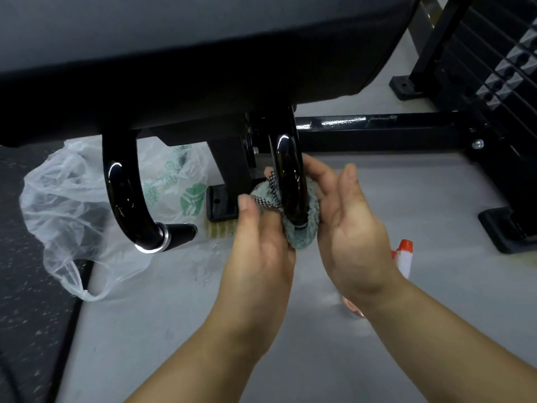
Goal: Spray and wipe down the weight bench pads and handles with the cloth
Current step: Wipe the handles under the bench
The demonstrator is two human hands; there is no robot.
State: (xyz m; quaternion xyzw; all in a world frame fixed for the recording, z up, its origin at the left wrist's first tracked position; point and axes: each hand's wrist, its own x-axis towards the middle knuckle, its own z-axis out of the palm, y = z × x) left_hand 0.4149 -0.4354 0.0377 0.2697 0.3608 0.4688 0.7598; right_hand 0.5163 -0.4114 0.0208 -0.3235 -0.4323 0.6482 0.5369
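The left hand point(261, 242) and right hand point(351, 228) both curl round the cloth point(303, 231), clasping it about the lower end of the right handle point(289, 175), so handle-wiping seems under way, with the left handle point(125, 199) uncovered, the pad point(174, 39) impossible to judge, and the spray bottle point(404, 257) set down near right.

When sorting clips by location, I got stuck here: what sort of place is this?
Probably a gym: a padded bench, curved black handles under it, and a weight stack at upper right. Speckled rubber flooring at left fits too.
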